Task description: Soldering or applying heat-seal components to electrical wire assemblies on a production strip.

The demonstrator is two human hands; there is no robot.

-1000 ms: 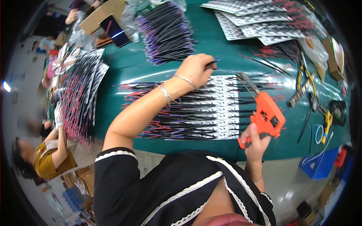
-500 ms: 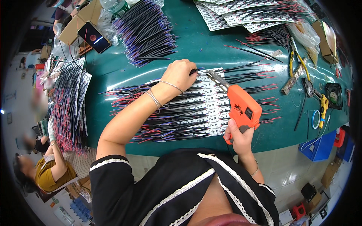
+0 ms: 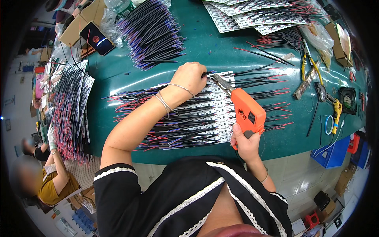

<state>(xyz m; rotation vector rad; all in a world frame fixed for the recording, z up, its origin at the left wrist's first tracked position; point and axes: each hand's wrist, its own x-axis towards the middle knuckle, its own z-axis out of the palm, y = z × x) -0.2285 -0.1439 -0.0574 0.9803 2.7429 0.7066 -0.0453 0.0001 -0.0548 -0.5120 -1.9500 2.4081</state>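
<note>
A white circuit board panel [image 3: 224,118] lies on the green table, with rows of black, red and blue-ended wires [image 3: 169,130] reaching out from both its sides. My left hand [image 3: 191,78] is closed at the panel's far edge, its fingertips pinching a short black wire [image 3: 205,74]. In my right hand [image 3: 245,145] is an orange soldering gun [image 3: 249,112], gripped by its handle with the thumb near the dark trigger. Its metal nose slants over the panel, and the tip comes close beside the left fingertips. Whether the tip touches the board is too small to tell.
A bundle of black wires [image 3: 152,33] lies at the far left-centre, near a phone [image 3: 97,38]. More wired panels [image 3: 73,106] rest at the left, others [image 3: 252,15] at the far right. Pliers [image 3: 306,65] and a small fan [image 3: 347,99] sit at right. A gloved co-worker [image 3: 59,177] is at left.
The soldering gun in my right hand has shifted left, bringing its tip nearer to my left fingertips. My left hand stays almost where it was, still pinching the wire.
</note>
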